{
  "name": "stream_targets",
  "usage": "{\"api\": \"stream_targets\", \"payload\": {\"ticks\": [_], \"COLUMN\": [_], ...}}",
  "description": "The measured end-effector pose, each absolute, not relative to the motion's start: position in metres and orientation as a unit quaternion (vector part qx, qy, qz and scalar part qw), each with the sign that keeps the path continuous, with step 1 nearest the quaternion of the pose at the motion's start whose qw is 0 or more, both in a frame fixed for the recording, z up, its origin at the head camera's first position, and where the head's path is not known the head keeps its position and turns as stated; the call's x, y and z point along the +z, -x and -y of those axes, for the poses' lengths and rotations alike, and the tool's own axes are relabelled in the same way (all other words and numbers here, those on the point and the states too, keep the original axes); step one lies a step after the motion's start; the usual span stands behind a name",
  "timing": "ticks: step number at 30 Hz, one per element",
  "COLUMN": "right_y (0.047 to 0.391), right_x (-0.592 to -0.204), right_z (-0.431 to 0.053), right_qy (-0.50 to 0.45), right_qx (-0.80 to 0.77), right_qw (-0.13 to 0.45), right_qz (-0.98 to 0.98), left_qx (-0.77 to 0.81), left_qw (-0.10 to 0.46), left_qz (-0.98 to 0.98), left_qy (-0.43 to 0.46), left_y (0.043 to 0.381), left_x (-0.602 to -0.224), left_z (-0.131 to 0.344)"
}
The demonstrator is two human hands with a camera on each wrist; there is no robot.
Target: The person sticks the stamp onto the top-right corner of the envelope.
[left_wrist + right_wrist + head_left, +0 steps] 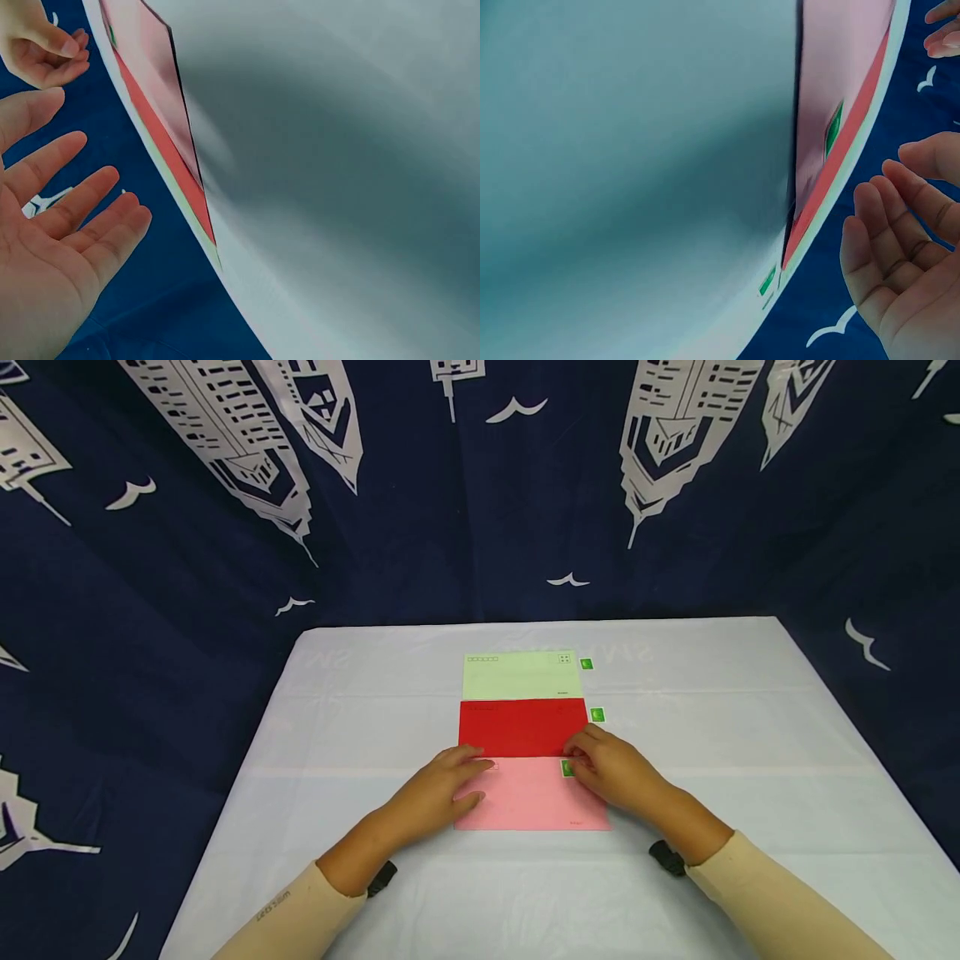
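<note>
A pink envelope [525,802] lies nearest the person, with a green stamp [567,768] at its upper right corner. My left hand [442,789] rests over its left side, and the left wrist view shows that hand's fingers spread and fairly straight. Beside the stamp, my right hand [615,768] hovers or touches at the envelope's right side; I cannot tell which. Its fingers are loosely bent, with nothing visible between them and the thumb in the right wrist view. Behind the pink one lie a red envelope [521,727] and a light green envelope [521,677].
Two more green stamps lie right of the envelopes, a rear stamp [587,664] by the light green one and a nearer stamp [597,715] by the red one. A white cloth [360,710] covers the table. Dark blue patterned fabric [465,543] hangs behind.
</note>
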State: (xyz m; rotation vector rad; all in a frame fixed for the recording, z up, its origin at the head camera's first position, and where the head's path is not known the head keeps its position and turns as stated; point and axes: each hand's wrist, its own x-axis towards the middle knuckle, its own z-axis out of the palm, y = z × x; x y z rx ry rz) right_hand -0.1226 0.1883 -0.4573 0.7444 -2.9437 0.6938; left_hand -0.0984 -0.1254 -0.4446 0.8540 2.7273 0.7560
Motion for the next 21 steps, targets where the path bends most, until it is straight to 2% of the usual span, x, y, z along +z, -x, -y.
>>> {"api": "stream_targets", "payload": {"ticks": [9, 21], "right_y": [0.122, 0.127], "right_x": [-0.452, -0.45], "right_z": [-0.195, -0.201], "right_qy": [-0.219, -0.161], "right_qx": [0.237, 0.25], "right_qw": [0.032, 0.038], "right_qz": [0.946, 0.954], "left_qx": [0.247, 0.255], "left_qw": [0.065, 0.064], "left_qz": [-0.924, -0.927], "left_qy": [-0.283, -0.269], "left_y": [0.108, 0.126], "left_x": [-0.44, -0.438], "left_z": [0.127, 0.122]}}
